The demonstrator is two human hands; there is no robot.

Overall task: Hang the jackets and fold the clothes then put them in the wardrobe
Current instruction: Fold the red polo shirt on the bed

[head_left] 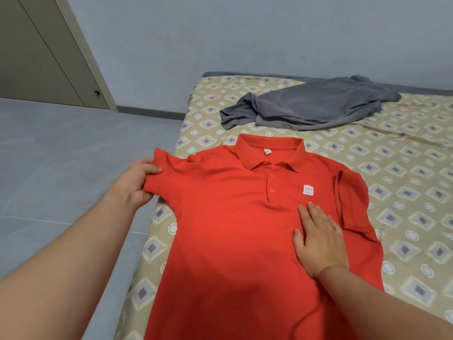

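Gripping the red polo's [232, 229] sleeve, left hand [137, 182]; right hand [318, 241] presses flat.

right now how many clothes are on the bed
2: a red polo shirt spread flat at the near edge, and a grey garment crumpled farther back. More may lie outside the frame.

This is a bedroom in a home: a low bed [404, 168] with a patterned sheet stands on the tiled floor [61, 155], a red polo shirt [232, 229] and a grey garment [313, 104] lie on it, and a beige door [36, 57] is beside the plain wall [245, 33]
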